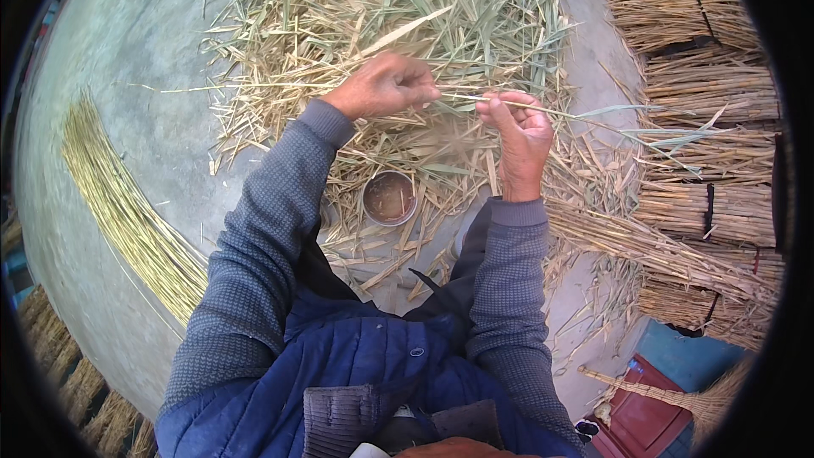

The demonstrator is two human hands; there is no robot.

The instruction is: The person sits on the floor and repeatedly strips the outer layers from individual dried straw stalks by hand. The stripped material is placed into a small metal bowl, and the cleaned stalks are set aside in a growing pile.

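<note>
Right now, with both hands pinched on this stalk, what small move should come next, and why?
Probably slide the left hand leftward along the stalk while the right hand holds it steady. Both hands pinch the same thin stalk close together, loose husks lie heaped beneath, and bare stalks lie apart on the ground, so stripping looks likeliest.

Stalk (pixel 509 104) held between left hand (pixel 383 85) and right hand (pixel 519 131), above a heap of husks (pixel 398 8) on the floor (pixel 127 42), round tin (pixel 389 198) below the hands, stripped stems (pixel 127 212) lying at left, tied bundles (pixel 704 102) stacked at right, broom (pixel 670 397) at lower right.
</note>
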